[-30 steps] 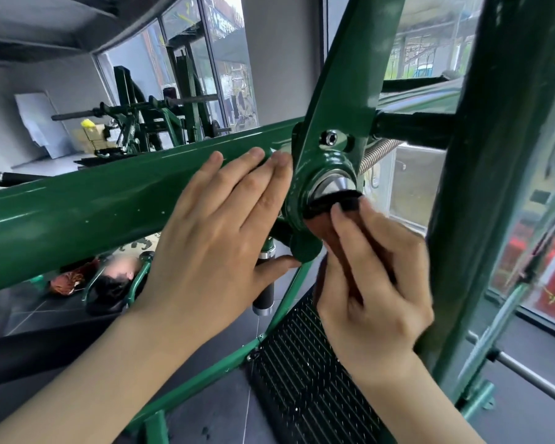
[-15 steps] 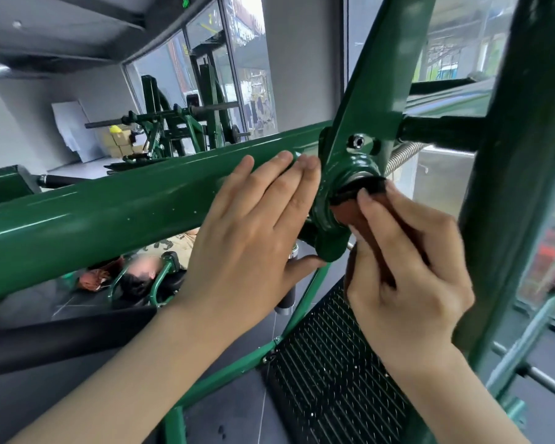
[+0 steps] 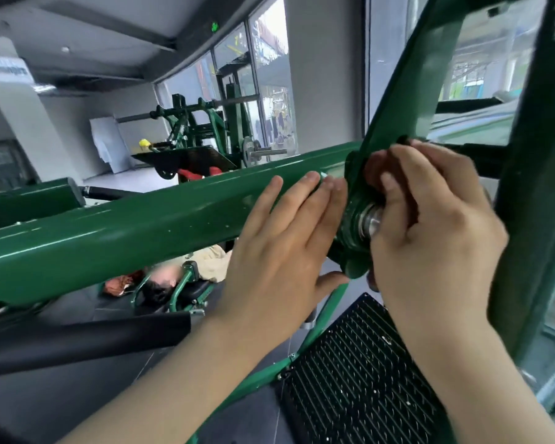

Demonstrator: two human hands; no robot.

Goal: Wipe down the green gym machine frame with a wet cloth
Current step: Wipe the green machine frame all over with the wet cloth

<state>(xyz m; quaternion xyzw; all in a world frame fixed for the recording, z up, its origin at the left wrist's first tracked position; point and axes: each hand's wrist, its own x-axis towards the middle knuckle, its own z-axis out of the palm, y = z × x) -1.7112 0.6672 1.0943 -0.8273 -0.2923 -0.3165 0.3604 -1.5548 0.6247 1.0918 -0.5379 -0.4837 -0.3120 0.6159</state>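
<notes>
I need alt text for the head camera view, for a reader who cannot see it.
The right hand presses a reddish-brown cloth against the pivot joint of a green gym machine frame. The left hand rests flat on the frame's beam beside the joint.

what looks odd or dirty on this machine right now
Pale specks dot the green beam near the left hand, and white flecks litter the black ribbed footplate. Nothing looks bent or broken. The right hand presses the reddish cloth on the pivot hub.
</notes>
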